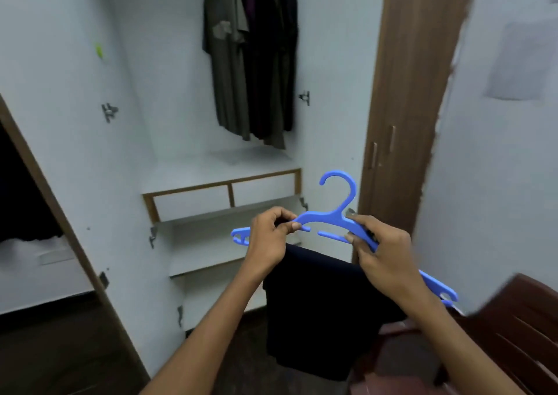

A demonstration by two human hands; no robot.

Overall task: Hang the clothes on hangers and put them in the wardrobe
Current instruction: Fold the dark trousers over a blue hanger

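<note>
A blue plastic hanger [330, 216] is held level in front of the open wardrobe [181, 98], hook pointing up. My left hand [270, 237] grips its left arm, fingers curled over the top. My right hand [382, 255] grips its right arm. A dark garment [320, 310] hangs folded below the hanger, draped down between my forearms. Inside the wardrobe, several dark clothes [250, 59] hang at the top.
Two white drawers [223, 196] with brown trim and shelves [208, 261] sit below the hanging space. A brown wardrobe door [413, 92] stands to the right. A dark red chair [519, 334] is at lower right. A bed [33, 261] shows at left.
</note>
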